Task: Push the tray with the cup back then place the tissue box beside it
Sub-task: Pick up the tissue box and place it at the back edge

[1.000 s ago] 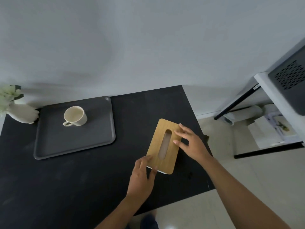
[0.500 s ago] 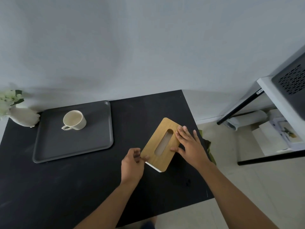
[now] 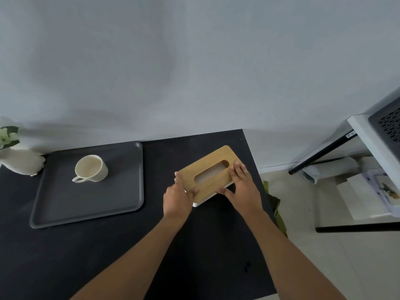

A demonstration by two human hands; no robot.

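Both hands (image 3: pixel 179 197) (image 3: pixel 242 187) clasp tissue box (image 3: pixel 207 172), fingers wrapped over lid edges, steadying it right of tray (image 3: pixel 65 208) holding cup (image 3: pixel 92 168).

Nothing readable is showing; the small white label (image 3: pixel 350 134) on the black desk leg is blurring out.

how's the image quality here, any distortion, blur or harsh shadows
Head view: wide-angle lens bends the table edges and stretches the forearms toward the bottom corners; light is soft and even, with only faint shadows on the wall; no glare on the tray or tissue box; cup, left hand and right hand look reasonably sharp.
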